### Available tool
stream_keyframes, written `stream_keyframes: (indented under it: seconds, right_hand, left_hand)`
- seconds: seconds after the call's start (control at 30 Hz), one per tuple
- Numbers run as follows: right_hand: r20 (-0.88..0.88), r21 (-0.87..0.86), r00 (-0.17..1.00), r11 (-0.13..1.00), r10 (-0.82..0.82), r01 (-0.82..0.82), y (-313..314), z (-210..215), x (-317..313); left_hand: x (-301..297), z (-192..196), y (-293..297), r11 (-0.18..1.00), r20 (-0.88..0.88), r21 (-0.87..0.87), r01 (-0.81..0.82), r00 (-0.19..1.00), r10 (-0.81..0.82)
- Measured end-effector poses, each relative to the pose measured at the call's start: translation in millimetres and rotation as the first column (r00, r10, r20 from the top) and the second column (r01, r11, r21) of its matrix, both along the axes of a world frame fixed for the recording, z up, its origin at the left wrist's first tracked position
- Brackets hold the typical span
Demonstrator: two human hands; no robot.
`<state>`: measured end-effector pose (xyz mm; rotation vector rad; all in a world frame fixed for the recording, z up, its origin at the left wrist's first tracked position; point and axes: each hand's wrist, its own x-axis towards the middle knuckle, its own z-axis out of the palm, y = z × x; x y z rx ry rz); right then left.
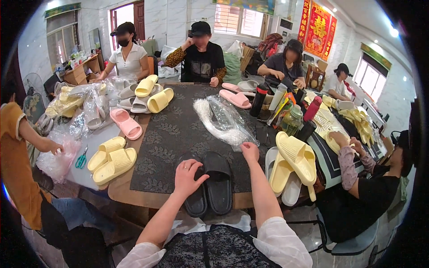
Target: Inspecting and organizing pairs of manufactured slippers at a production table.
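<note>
A pair of black slippers (217, 190) lies side by side at the table's near edge, toes pointing away from me. My left hand (188, 176) lies over the left slipper, its fingers curled onto the strap and its thumb toward the other slipper. Further right, my right hand (250, 152) is pinched at the near end of a clear plastic bag (232, 114). A curved bundle of thin white strands (208, 120) spills along that bag. Whatever my right fingertips hold is too small to make out.
Yellow slippers (115, 165) and pink slippers (126, 124) lie left; more yellow slippers (297, 156) are stacked right. Bottles (259, 100) stand at the back right. Teal scissors (81, 160) lie near plastic wrapping on the left table. Several people sit or stand around the tables.
</note>
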<state>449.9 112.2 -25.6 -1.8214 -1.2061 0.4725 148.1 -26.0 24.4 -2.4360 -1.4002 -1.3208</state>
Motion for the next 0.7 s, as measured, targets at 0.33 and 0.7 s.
stream_keyframes:
  seconds: [0.33, 0.7]
  right_hand:
    - [-0.061, 0.105, 0.992, 0.988, -0.112, 0.117, 23.0, -33.3, 4.5]
    - [-0.077, -0.055, 0.99, 0.992, -0.116, 0.111, 21.8, -22.3, -1.8]
  left_hand:
    - [1.3, -0.4, 0.8, 0.999, 0.063, 0.032, 0.007, 0.998, -0.009]
    - [-0.5, -2.6, -0.8, 0.999, 0.069, 0.053, -0.004, 0.998, 0.0]
